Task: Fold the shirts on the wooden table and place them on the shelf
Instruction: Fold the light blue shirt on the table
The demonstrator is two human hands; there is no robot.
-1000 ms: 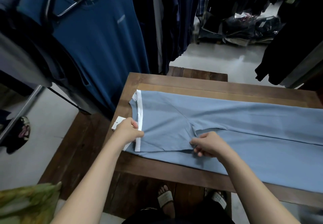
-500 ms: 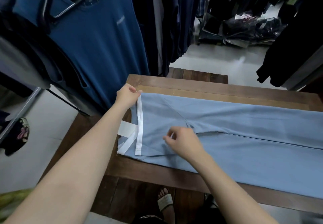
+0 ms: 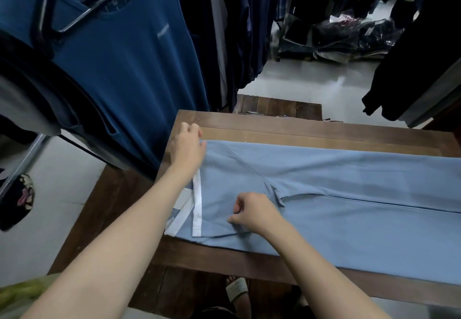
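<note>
Two hands: both are working at the collar end of one light blue shirt (image 3: 349, 194), with bare forearms reaching in over the near edge.
Left hand (image 3: 187, 148): is curling its fingers round the shirt's far left corner, just above the white collar band (image 3: 197, 204).
Right hand (image 3: 254, 212): is pinching the cloth with curled fingers close to the near edge, just beside the folded-in sleeve.
Shirt: is lying flat on the wooden tabletop (image 3: 299, 129), folded into a long strip and running off the right of the view.
Collar band: is lying at the strip's left end, partly under the left forearm.
Surroundings: a dark blue shirt (image 3: 124, 69) is hanging left of the tabletop, bagged clothes (image 3: 349, 37) are lying on the floor beyond, and a sandalled foot (image 3: 235, 288) is showing below the near edge.
</note>
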